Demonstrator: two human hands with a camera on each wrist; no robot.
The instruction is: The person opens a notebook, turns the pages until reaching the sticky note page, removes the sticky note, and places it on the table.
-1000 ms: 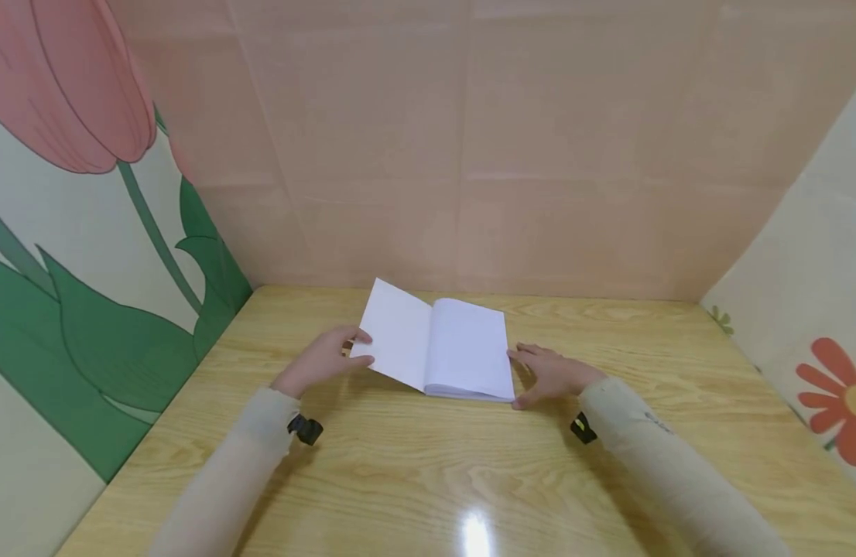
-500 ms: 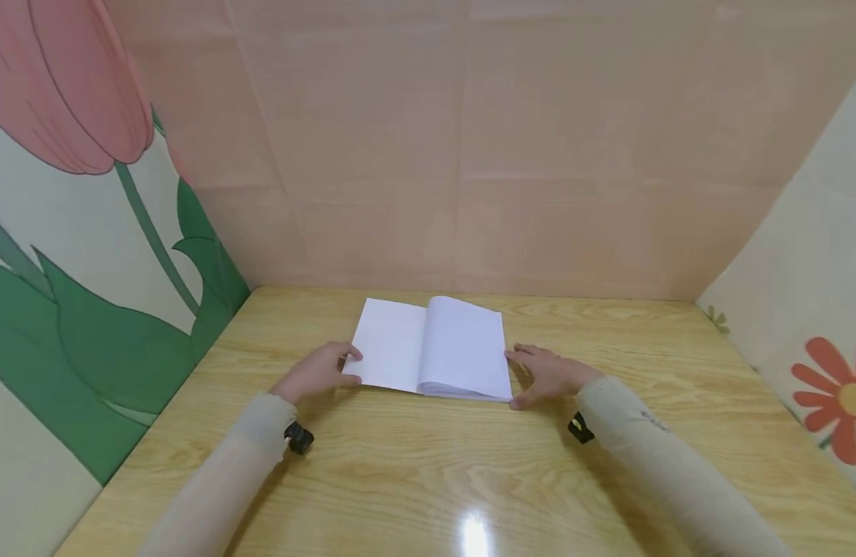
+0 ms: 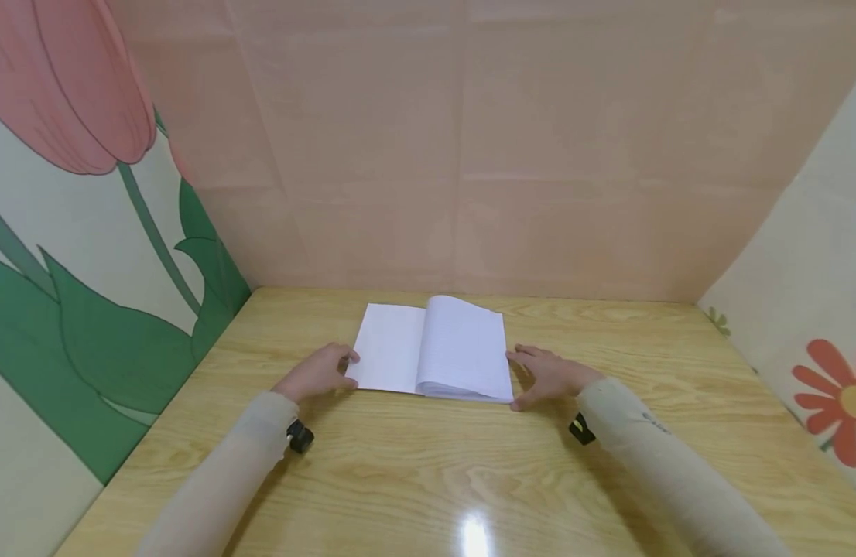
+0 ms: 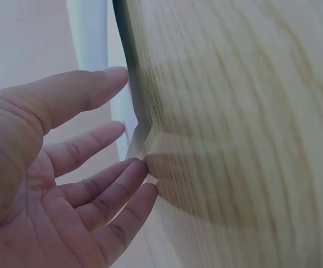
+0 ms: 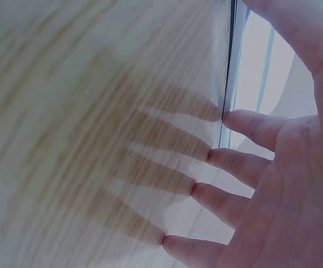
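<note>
An open notebook (image 3: 463,352) lies on the wooden table, its white inner cover (image 3: 389,348) spread flat to the left. Faintly ruled pages bulge near the spine on the right half. At the cover's left edge is my left hand (image 3: 320,373), thumb and index fingertips right at that edge. In the left wrist view the fingers (image 4: 114,187) are extended and other fingertips meet the tabletop. My right hand (image 3: 549,377) rests by the notebook's right edge, thumb near the lower corner. Its fingers (image 5: 237,164) stretch out with tips on the table in the right wrist view.
The wood-grain table (image 3: 414,480) runs back to a pink-beige covered wall (image 3: 463,155). Side panels carry a painted tulip (image 3: 73,85) on the left and a red flower (image 3: 846,398) on the right. Each wrist bears a small black camera.
The raised cover has swung down to the left and now lies flat. My left hand moved slightly left and lower with it, then eased to its edge. My right hand stayed put.
</note>
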